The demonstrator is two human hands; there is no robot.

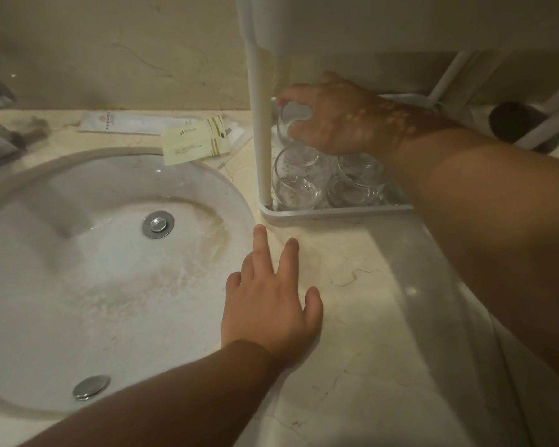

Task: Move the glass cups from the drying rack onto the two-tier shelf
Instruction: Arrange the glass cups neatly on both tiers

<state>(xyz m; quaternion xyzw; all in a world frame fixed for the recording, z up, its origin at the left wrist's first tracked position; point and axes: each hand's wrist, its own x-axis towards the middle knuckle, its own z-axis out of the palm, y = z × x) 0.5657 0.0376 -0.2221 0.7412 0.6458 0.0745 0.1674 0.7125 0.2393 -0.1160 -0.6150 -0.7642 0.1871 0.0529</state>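
The right hand (333,121) reaches in under the upper tier of the white two-tier shelf (336,210), its fingers and thumb curled round the rim of a clear glass cup (286,124) at the back of the lower tier. The cup sits just behind the shelf's front-left post (261,130), so the knuckles work close to that post. Nearer than the hand, below its heel, stand two more glass cups: one (296,179) beside the post and one (357,182) to its right, partly hidden by the wrist. They stand close together; whether they touch cannot be told.

The left hand (271,304) lies released, fingers spread and straight, flat on the marble tabletop (368,301) between the sink (110,269) and the shelf's front edge, holding nothing. It looks to be bracing the body.

The cup seems thin-walled, stiff and light, and it will chip or crack if knocked against the post, the metal tier or its neighbours. Fresh from a rack, the smooth glass may be wet and slippery. A hold by the rim from above suits this tight space, since the sides are crowded, but it gives little friction; a grip lower round the body would be surer where room allows. It is best set down vertically and gently, the fingers opening only once the base rests fully on the tier.

The drying rack is not identifiable here. Far left of the held cup, paper sachets (194,141) lie on the tabletop behind the sink.
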